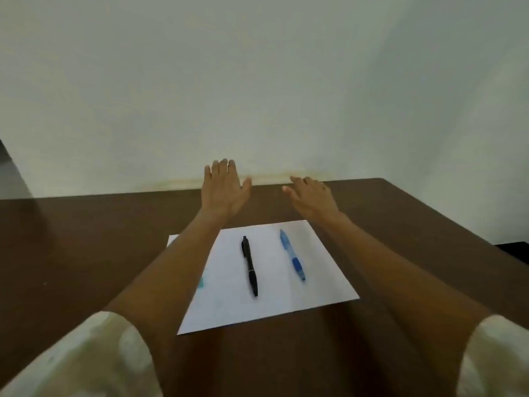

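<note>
A white sheet of paper [272, 299] lies on the brown table [86, 239]. On the sheet lie two pens side by side: a black pen [250, 266] on the left and a blue pen [292, 255] on the right. Both my arms stretch forward over the sheet. My left hand [221, 190] is raised beyond the paper's far edge, fingers straight and together, holding nothing. My right hand [312, 196] is beside it to the right, fingers extended and relaxed, also empty. My left forearm covers the sheet's left part.
A pale wall [257, 96] rises straight behind the table's far edge. The table's right edge [458, 222] runs diagonally toward me, with dark floor beyond it. A small teal mark [201, 282] shows on the paper near my left forearm.
</note>
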Demonstrator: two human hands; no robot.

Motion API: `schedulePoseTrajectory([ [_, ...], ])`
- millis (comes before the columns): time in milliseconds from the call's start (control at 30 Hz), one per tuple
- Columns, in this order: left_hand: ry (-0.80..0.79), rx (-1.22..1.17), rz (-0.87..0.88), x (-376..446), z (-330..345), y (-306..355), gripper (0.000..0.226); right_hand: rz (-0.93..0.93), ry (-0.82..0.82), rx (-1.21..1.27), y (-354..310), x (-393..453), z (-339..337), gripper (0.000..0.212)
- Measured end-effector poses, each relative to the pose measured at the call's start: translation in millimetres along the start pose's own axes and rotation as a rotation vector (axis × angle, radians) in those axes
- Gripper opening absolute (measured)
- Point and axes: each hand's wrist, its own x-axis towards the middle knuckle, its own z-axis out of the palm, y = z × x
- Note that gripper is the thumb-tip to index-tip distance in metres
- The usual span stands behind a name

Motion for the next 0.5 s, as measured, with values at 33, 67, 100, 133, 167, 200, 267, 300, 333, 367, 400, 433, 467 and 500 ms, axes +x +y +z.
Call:
schedulePoseTrajectory([
  [33, 0.007, 0.002, -0.016, -7, -9, 0, 0.061, -0.001, -0.007, -0.010, -4, -9, -6, 0.052],
  [67, 0.009, -0.005, -0.024, -15, -16, 1, 0.061, -0.005, -0.035, -0.035, -8, -18, -10, 0.049],
  [100, 0.015, -0.006, -0.024, -23, -22, 3, 0.061, -0.017, -0.050, -0.049, -11, -29, -12, 0.046],
  [133, 0.009, -0.006, -0.017, -34, -29, 7, 0.061, -0.013, -0.090, -0.055, -15, -44, -16, 0.043],
  [167, -0.001, -0.014, -0.013, -43, -33, 12, 0.061, -0.014, -0.115, -0.055, -16, -55, -15, 0.040],
  [200, -0.010, -0.022, -0.008, -54, -39, 17, 0.061, 0.000, -0.144, -0.047, -16, -69, -16, 0.039],
  [267, -0.016, -0.034, 0.003, -74, -46, 23, 0.061, 0.049, -0.196, -0.013, -17, -93, -15, 0.044],
  [300, -0.020, -0.034, 0.009, -84, -51, 26, 0.060, 0.075, -0.221, -0.003, -17, -104, -16, 0.048],
  [333, -0.027, -0.034, 0.008, -94, -55, 28, 0.060, 0.108, -0.248, -0.007, -19, -115, -17, 0.050],
  [367, -0.031, -0.033, 0.003, -103, -59, 30, 0.058, 0.137, -0.265, -0.021, -20, -124, -19, 0.052],
  [400, -0.032, -0.024, 0.001, -110, -62, 31, 0.056, 0.172, -0.280, -0.039, -21, -132, -21, 0.052],
  [433, -0.035, -0.012, -0.002, -117, -65, 32, 0.053, 0.201, -0.281, -0.036, -21, -139, -23, 0.051],
  [467, -0.040, -0.010, -0.009, -124, -67, 32, 0.050, 0.230, -0.279, -0.023, -23, -145, -25, 0.049],
  [500, -0.044, -0.015, -0.017, -130, -68, 31, 0.047, 0.250, -0.267, -0.001, -23, -150, -26, 0.047],
])
